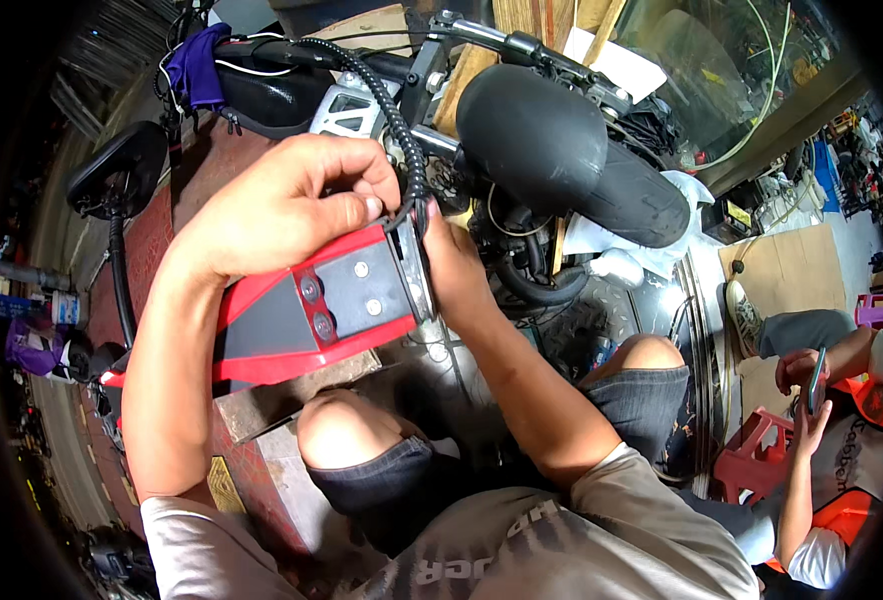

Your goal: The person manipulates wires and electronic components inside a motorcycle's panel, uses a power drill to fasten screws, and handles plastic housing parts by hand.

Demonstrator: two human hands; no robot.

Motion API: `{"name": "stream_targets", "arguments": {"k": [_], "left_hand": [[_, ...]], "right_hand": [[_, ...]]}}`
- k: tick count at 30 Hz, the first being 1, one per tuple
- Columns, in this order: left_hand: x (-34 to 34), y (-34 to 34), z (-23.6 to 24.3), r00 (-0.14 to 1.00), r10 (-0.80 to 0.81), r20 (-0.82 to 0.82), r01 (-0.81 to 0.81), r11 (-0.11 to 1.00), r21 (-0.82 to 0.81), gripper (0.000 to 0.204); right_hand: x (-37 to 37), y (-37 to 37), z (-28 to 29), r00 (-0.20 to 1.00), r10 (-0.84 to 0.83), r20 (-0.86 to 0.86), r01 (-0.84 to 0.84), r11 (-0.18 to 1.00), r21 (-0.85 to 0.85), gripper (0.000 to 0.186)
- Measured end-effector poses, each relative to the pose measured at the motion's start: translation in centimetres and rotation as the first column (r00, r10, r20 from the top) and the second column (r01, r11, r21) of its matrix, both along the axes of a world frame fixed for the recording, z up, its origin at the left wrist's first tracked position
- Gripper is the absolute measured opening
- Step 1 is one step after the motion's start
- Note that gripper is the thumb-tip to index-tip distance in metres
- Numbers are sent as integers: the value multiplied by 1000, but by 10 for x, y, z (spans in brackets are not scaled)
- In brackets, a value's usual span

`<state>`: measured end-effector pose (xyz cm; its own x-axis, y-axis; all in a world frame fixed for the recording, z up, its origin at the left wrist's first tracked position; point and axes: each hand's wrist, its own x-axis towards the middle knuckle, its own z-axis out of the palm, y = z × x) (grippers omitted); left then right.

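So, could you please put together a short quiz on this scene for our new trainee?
1. Multiple choice: which thing runs down just past the wearer's left hand?
A) purple cloth
B) black ribbed tube
C) black mirror
2. True or false: the wearer's right hand rests on the red stool.
3. Fill in the gap: the other person, at the right of the view, holds a ____.

Key:
1. B.
2. False; it is at the right-hand end of the red-and-grey panel.
3. Phone.
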<state>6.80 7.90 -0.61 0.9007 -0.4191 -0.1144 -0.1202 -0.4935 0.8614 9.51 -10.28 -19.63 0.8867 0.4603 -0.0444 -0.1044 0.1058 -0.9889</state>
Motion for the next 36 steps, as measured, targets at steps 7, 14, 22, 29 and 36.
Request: {"name": "stream_targets", "arguments": {"k": [7,14,22,29,36], "left_hand": [[9,-17,4,985,167,-49,-154,966,206,11],[21,-9,-10,874,254,-415,-304,951,-58,27],[19,-16,-11,849,276,-450,-320,947,-25,37],[35,-33,15,795,356,-492,-260,932,253,38],[35,-51,18,651,512,-560,-407,859,311,10]], "right_hand": [[-8,-6,11,993,101,57,-100,995,-12,70],[-6,-6,8,983,135,128,-146,986,80,62],[-1,-9,0,981,175,85,-180,982,49,60],[3,-3,-17,985,166,48,-173,951,258,59],[1,-1,-8,980,83,180,-128,958,258,69]]}}
